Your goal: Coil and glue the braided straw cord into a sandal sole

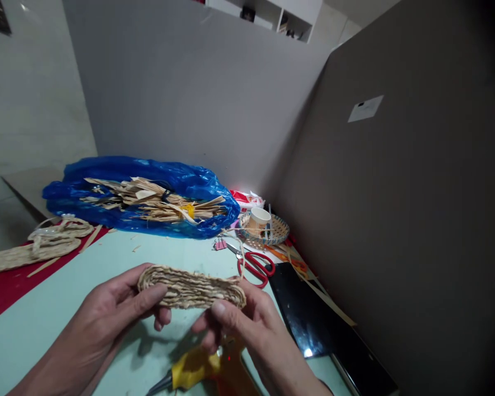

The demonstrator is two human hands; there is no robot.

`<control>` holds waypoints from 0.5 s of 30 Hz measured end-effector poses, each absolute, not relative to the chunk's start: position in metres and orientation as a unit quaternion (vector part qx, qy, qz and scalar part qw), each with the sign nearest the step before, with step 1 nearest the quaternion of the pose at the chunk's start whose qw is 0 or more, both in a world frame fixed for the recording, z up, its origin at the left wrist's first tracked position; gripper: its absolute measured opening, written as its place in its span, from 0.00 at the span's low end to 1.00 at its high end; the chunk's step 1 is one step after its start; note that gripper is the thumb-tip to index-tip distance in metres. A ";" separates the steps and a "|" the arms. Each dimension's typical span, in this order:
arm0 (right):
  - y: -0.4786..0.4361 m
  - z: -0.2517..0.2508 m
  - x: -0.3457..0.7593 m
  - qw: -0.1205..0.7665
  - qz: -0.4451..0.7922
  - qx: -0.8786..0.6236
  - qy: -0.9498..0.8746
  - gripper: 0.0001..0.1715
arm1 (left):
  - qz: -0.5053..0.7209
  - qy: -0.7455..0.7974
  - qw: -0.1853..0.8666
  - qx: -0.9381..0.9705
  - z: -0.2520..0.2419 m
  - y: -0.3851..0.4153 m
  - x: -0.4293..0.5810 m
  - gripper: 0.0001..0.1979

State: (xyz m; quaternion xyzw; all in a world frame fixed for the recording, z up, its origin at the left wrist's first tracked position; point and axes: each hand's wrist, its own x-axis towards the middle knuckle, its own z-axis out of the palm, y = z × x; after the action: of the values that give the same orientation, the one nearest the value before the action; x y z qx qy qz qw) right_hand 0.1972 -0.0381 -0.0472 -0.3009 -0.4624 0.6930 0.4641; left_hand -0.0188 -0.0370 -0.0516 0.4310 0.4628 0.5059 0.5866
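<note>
Between my two hands is a flat oval of coiled straw cord (190, 289), held above the pale green tabletop. My left hand (111, 308) grips its left end, thumb on the near face and fingers behind. At the right end, my right hand (251, 322) pinches the coil with the thumb in front. A loose strand rises from the coil's right end toward the scissors. Below my right hand lies a yellow glue gun (196, 367) with a dark nozzle, partly hidden by that hand. Red-handled scissors (256, 269) lie just beyond the right hand.
A blue plastic bag (140, 165) with bundled dry straw lies at the back. Right of it stand a paper cup (259, 219) and a woven basket (280, 234), near a pink binder clip (220, 245). A black tablet-like slab (301, 313) lies right; woven straw soles (33, 253) lie left.
</note>
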 end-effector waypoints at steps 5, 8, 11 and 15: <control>-0.037 -0.047 0.198 0.377 0.718 -0.332 -0.482 0.31 | 0.510 0.465 0.556 0.464 -0.049 -0.039 -0.025 0.18; -0.042 -0.049 0.197 0.353 0.698 -0.362 -0.507 0.31 | 0.528 0.468 0.554 0.443 -0.047 -0.040 -0.023 0.19; -0.048 -0.055 0.195 0.366 0.655 -0.401 -0.526 0.30 | 0.539 0.453 0.554 0.443 -0.043 -0.040 -0.018 0.20; -0.047 -0.064 0.188 0.395 0.656 -0.404 -0.501 0.32 | 0.573 0.435 0.592 0.363 -0.042 -0.042 -0.007 0.21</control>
State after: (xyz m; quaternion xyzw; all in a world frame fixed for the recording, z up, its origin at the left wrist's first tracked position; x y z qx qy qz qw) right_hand 0.1882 -0.0469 -0.0645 -0.4036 -0.5009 0.6562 0.3945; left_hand -0.0070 -0.0422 -0.0416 0.3631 0.4351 0.5730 0.5921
